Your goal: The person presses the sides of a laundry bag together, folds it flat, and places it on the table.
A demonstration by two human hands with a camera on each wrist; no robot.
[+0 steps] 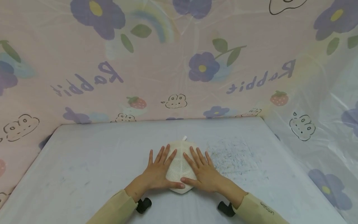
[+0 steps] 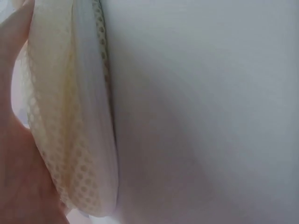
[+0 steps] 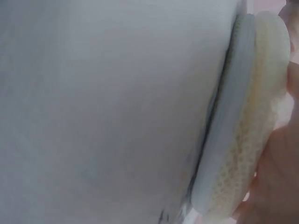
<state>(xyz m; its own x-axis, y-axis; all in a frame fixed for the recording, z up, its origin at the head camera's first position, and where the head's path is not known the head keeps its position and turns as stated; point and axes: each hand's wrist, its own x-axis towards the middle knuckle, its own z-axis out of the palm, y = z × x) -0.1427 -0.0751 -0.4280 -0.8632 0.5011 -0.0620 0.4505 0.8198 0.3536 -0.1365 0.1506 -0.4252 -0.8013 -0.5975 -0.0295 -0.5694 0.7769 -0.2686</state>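
A cream, rounded pad-like thing of mesh fabric (image 1: 180, 165) lies on the white table between both hands, its near end pointed and a small white tag (image 1: 185, 138) at its far end. My left hand (image 1: 157, 174) rests on its left side with the fingers spread. From the right, my right hand (image 1: 206, 175) touches it in the same way, both thumbs near its front end. In the left wrist view, the mesh pad (image 2: 51, 102) shows a pale smooth band around its edge. The right wrist view shows that band (image 3: 229, 121) too. Its underside is hidden.
The white table (image 1: 106, 155) carries a patch of dark scribbled marks (image 1: 235, 155) right of the hands. Printed curtains (image 1: 156, 68) stand around its back and sides. Black wrist mounts (image 1: 144, 205) show beneath the wrists.
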